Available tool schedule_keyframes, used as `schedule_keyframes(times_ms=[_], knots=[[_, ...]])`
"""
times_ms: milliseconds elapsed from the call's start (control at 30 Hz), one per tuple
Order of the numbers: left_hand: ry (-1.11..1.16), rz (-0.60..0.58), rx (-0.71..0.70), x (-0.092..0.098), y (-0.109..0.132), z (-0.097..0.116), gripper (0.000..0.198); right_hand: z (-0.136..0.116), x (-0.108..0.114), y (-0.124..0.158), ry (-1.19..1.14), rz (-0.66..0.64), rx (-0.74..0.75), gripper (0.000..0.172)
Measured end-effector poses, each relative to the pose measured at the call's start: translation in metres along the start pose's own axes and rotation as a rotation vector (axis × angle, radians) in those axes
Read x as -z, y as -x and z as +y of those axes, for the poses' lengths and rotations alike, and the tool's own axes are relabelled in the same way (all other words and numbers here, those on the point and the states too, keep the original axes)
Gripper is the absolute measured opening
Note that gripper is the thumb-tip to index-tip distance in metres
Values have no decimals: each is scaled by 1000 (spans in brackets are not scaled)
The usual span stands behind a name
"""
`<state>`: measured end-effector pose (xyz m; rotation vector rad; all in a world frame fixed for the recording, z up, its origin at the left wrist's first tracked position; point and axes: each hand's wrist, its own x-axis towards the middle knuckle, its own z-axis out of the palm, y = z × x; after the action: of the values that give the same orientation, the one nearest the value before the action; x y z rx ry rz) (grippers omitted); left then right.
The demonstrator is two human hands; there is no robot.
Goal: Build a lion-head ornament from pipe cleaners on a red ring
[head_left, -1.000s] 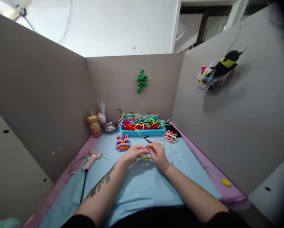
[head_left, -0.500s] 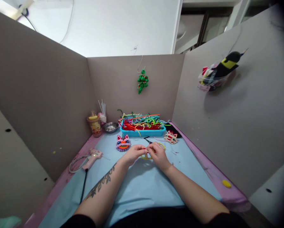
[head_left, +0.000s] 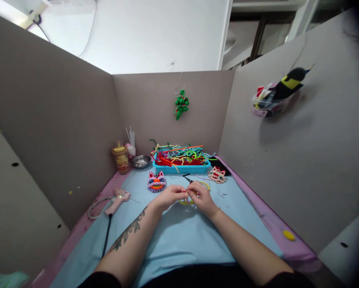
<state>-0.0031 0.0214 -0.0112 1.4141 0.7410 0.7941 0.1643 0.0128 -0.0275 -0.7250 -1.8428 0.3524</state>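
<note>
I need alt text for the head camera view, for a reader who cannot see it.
A person's left hand and right hand pinch a small red piece above a blue cloth. Beyond them are a purple animal-face craft and a blue tray of colourful strips.

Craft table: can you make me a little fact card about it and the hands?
Left hand: pinching a small red piece
Right hand: pinching there too
Yellow-handled scissors: partly hidden by the right hand
Blue tray: heaped with colourful pipe cleaners
Pink glue gun: lying on the left
Purple animal face: just beyond the left hand
</note>
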Motion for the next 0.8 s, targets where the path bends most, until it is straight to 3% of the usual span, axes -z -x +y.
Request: schedule_keyframes(times_ms=[367, 667, 800], knots=[[-175, 45, -3, -2, -1, -2, 24, -1, 1, 0, 26, -51, -22, 13], [-674, 192, -303, -3, -5, -3, 17, 12, -11, 0, -72, 16, -174, 17], [-643, 244, -290, -6, -5, -4, 16, 14, -13, 0, -100, 68, -269, 20]])
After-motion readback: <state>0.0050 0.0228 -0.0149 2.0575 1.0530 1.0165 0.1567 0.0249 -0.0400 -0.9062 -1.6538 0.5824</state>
